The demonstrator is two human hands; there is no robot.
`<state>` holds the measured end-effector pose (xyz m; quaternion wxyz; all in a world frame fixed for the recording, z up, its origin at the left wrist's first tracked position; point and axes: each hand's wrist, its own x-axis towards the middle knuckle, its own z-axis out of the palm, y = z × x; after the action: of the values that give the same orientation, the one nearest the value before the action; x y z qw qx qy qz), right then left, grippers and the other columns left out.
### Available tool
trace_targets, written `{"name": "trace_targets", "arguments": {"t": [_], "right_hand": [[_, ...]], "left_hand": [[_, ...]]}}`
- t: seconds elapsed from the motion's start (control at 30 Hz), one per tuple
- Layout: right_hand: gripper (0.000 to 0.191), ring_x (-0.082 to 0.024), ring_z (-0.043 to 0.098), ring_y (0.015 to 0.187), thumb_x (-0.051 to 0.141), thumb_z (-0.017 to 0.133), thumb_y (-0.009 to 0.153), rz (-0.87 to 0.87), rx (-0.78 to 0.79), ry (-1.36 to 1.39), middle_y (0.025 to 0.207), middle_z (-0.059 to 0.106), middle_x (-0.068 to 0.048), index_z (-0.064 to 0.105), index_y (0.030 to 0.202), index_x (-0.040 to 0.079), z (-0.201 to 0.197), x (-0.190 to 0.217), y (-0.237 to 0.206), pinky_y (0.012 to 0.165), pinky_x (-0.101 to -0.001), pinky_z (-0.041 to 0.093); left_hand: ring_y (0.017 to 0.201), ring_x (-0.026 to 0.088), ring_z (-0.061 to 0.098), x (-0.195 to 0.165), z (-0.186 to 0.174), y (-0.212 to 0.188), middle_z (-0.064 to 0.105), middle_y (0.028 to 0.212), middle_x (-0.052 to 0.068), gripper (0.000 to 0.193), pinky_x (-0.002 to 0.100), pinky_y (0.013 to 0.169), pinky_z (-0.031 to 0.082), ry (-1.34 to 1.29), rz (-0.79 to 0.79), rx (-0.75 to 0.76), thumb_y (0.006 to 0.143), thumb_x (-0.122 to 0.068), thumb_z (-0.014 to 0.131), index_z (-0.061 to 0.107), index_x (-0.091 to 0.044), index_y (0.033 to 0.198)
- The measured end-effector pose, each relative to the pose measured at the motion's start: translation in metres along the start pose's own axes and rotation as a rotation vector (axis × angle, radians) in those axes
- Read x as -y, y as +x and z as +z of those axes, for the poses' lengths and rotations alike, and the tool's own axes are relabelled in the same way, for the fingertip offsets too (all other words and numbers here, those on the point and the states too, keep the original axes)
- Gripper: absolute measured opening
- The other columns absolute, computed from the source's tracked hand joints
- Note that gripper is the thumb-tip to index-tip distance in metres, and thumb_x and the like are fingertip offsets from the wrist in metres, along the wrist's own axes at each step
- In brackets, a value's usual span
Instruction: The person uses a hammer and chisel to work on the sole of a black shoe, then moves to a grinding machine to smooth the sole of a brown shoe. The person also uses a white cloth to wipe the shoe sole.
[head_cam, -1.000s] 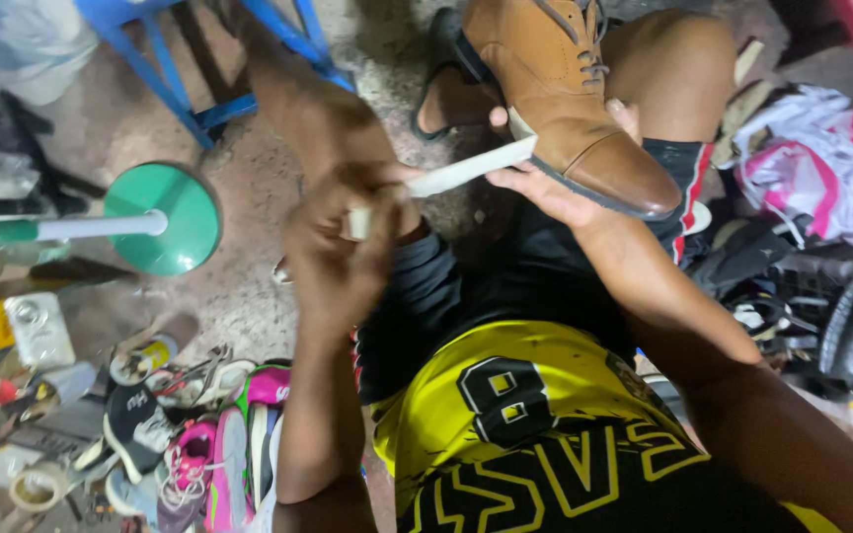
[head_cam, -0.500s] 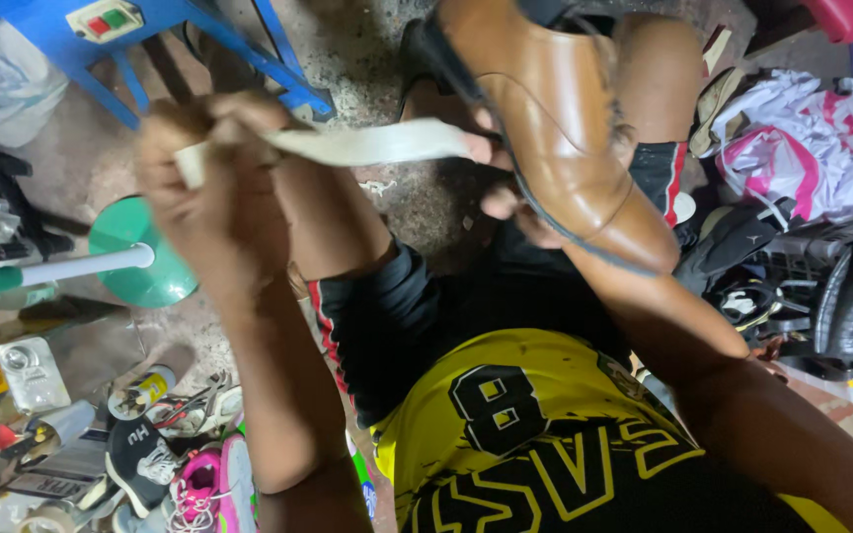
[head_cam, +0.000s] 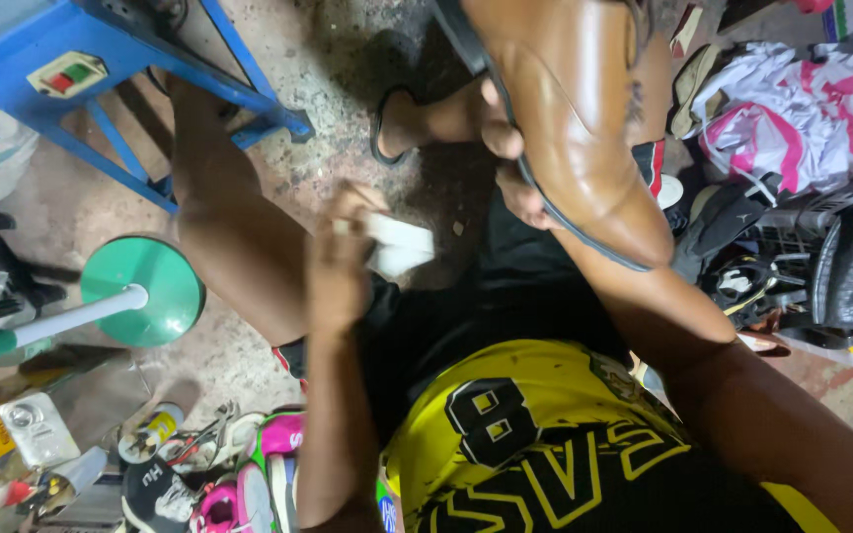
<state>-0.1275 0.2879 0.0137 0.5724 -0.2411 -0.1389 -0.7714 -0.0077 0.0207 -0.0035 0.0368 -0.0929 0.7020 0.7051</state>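
My right hand (head_cam: 508, 163) grips a tan leather dress shoe (head_cam: 584, 128) from underneath, by its dark sole, and holds it up with the toe pointing down to the right. My left hand (head_cam: 343, 262) is closed on a pale, flat strip (head_cam: 397, 245), perhaps an insole, which sticks out to the right of the fingers, below and left of the shoe. I am seated; my bare knee and black shorts lie under both hands, with a yellow and black shirt nearer the camera.
A blue metal frame (head_cam: 140, 74) with a switch box stands top left. A green round stand base (head_cam: 145, 291) with a white pole is at left. Shoes and tins (head_cam: 150, 464) litter the lower left. Bags and cloth (head_cam: 792, 118) pile up at right.
My left hand has come down and toward me with the pale strip, away from the shoe. The shoe has risen and now fills the upper middle of the view.
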Motion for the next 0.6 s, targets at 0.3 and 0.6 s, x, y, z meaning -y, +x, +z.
{"name": "trace_targets", "arguments": {"t": [0.3, 0.6], "right_hand": [[0.104, -0.040, 0.065, 0.117, 0.044, 0.077, 0.091, -0.344, -0.258, -0.394, 0.146, 0.049, -0.022, 0.014, 0.165, 0.008, 0.032, 0.004, 0.007, 0.087, -0.0430, 0.061], [0.090, -0.045, 0.065, 0.121, 0.038, 0.069, 0.099, -0.465, -0.359, -0.407, 0.144, 0.047, -0.031, 0.018, 0.162, 0.001, 0.077, 0.001, 0.031, 0.090, -0.0472, 0.062]], "left_hand": [[0.090, 0.014, 0.067, 0.023, 0.043, -0.012, 0.071, 0.099, 0.010, 0.016, 0.029, 0.084, 0.056, -0.042, 0.144, 0.234, 0.103, -0.009, 0.051, 0.063, -0.001, 0.110], [0.085, 0.017, 0.067, -0.024, 0.053, -0.019, 0.067, 0.095, 0.010, 0.020, 0.030, 0.079, 0.054, 0.123, 0.243, 0.213, 0.102, -0.012, 0.042, 0.058, -0.001, 0.108]]}}
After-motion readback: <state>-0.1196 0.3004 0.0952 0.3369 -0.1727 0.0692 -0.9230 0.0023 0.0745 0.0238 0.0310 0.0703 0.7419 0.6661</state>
